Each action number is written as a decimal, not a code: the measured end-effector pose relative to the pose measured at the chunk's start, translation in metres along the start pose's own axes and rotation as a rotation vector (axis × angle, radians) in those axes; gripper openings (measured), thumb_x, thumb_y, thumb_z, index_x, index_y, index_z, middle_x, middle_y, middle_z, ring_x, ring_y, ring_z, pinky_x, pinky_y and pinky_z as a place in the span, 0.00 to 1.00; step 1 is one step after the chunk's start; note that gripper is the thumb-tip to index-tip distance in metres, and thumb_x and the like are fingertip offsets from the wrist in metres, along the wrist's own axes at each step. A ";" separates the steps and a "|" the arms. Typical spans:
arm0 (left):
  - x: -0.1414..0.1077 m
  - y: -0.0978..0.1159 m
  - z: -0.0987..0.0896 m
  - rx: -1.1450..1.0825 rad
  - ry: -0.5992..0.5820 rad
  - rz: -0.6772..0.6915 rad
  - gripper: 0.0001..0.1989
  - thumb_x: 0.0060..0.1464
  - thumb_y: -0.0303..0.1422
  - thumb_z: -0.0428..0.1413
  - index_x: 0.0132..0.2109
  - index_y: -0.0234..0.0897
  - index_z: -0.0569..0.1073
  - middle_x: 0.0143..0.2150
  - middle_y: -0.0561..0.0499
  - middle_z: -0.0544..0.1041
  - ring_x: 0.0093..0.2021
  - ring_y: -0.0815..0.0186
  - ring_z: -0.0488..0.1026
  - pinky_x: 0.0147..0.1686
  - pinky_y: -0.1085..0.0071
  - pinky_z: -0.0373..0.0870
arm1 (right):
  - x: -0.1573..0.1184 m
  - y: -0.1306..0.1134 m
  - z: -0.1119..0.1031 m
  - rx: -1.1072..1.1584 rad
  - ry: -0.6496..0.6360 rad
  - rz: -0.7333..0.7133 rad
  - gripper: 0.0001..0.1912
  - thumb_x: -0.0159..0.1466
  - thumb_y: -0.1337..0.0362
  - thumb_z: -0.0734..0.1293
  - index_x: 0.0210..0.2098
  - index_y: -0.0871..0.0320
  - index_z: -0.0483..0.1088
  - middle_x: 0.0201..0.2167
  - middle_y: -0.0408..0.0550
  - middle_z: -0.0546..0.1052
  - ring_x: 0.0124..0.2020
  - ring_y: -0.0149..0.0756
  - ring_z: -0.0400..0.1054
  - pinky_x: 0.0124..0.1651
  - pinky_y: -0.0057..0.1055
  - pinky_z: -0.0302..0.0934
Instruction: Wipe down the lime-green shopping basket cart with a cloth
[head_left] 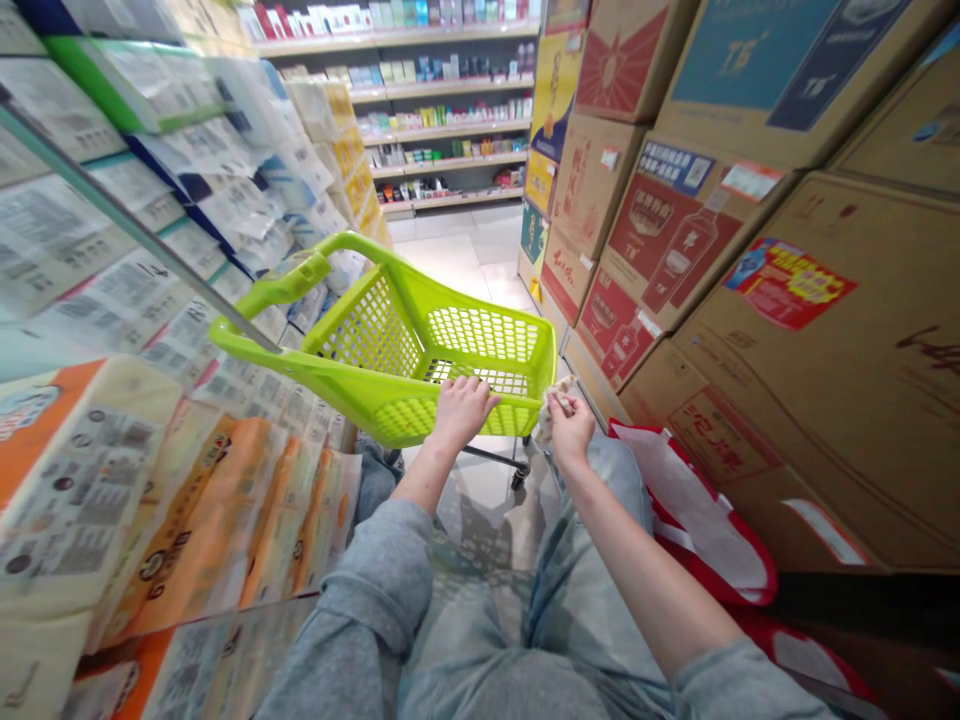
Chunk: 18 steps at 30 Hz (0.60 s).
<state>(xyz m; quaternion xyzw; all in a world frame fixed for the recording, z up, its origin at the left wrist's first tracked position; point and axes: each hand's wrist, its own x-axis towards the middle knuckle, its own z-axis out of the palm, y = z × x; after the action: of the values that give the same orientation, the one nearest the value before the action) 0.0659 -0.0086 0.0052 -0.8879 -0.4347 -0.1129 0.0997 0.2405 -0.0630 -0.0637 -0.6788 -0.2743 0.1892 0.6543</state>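
Note:
A lime-green shopping cart [352, 395] stands in front of me, its slotted basket showing nothing inside. My left hand [463, 408] is closed over the near rim of the basket. At the basket's right corner, my right hand [571, 428] pinches a crumpled, pale patterned cloth [546, 415] against the green plastic. The cart's curved handle [274, 285] points away to the left, and a caster wheel [518, 474] shows below the basket.
Stacked cardboard cartons [847, 350] line the right side, with a red and white bag [705, 510] low beside my leg. Packs of tissue paper [202, 500] fill the left. Shelves of small products [450, 130] stand beyond the tiled floor [457, 245].

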 end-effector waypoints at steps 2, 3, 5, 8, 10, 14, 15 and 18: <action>0.000 0.001 0.000 -0.011 0.001 -0.009 0.18 0.61 0.44 0.41 0.39 0.38 0.70 0.37 0.45 0.73 0.43 0.57 0.67 0.43 0.60 0.55 | 0.005 0.000 0.003 0.043 0.037 0.039 0.22 0.50 0.49 0.67 0.33 0.62 0.70 0.28 0.49 0.76 0.30 0.36 0.69 0.33 0.30 0.62; -0.001 0.002 -0.001 -0.017 -0.001 -0.013 0.18 0.61 0.44 0.41 0.39 0.38 0.70 0.37 0.45 0.73 0.43 0.57 0.67 0.43 0.60 0.55 | 0.007 0.000 0.005 0.054 0.071 0.053 0.22 0.50 0.49 0.67 0.33 0.62 0.70 0.28 0.49 0.76 0.29 0.36 0.69 0.33 0.30 0.62; -0.001 0.003 -0.001 -0.023 -0.002 -0.020 0.18 0.61 0.43 0.41 0.39 0.38 0.70 0.37 0.45 0.73 0.43 0.57 0.67 0.43 0.60 0.55 | 0.006 0.000 0.009 0.057 0.129 0.060 0.22 0.51 0.49 0.67 0.35 0.62 0.70 0.28 0.50 0.76 0.30 0.36 0.70 0.33 0.31 0.63; -0.003 0.005 -0.001 -0.024 0.004 -0.031 0.18 0.62 0.43 0.41 0.39 0.38 0.70 0.37 0.45 0.73 0.43 0.57 0.66 0.43 0.60 0.55 | -0.007 0.003 0.013 0.037 0.166 0.038 0.22 0.52 0.50 0.66 0.38 0.62 0.70 0.32 0.52 0.76 0.32 0.36 0.70 0.34 0.30 0.64; -0.003 0.006 -0.002 -0.029 0.004 -0.038 0.18 0.62 0.43 0.41 0.39 0.38 0.70 0.38 0.44 0.73 0.43 0.57 0.66 0.43 0.60 0.55 | -0.017 0.005 0.013 0.041 0.151 0.031 0.22 0.53 0.50 0.65 0.38 0.61 0.70 0.35 0.53 0.76 0.33 0.36 0.70 0.34 0.30 0.64; -0.004 0.006 -0.003 -0.044 -0.001 -0.044 0.17 0.62 0.43 0.41 0.40 0.38 0.70 0.38 0.44 0.73 0.43 0.57 0.66 0.43 0.60 0.55 | -0.026 0.007 0.005 0.120 0.120 0.090 0.22 0.52 0.52 0.65 0.40 0.62 0.69 0.34 0.52 0.76 0.30 0.35 0.70 0.32 0.30 0.64; -0.004 0.007 -0.003 -0.046 -0.001 -0.043 0.17 0.62 0.43 0.41 0.40 0.38 0.70 0.38 0.44 0.73 0.44 0.57 0.66 0.43 0.60 0.55 | -0.025 0.007 0.003 0.144 0.131 0.117 0.22 0.52 0.52 0.65 0.40 0.62 0.69 0.33 0.52 0.76 0.30 0.34 0.70 0.32 0.30 0.64; -0.004 0.008 -0.004 -0.042 0.000 -0.038 0.17 0.61 0.43 0.41 0.40 0.38 0.69 0.38 0.44 0.73 0.43 0.57 0.66 0.42 0.60 0.55 | -0.023 0.008 0.000 0.198 0.148 0.168 0.22 0.50 0.54 0.66 0.40 0.62 0.68 0.32 0.50 0.76 0.29 0.34 0.69 0.32 0.29 0.64</action>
<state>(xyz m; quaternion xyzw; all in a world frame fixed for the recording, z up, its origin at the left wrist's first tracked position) 0.0696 -0.0177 0.0074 -0.8813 -0.4491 -0.1240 0.0790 0.2233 -0.0772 -0.0741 -0.6437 -0.1475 0.2188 0.7183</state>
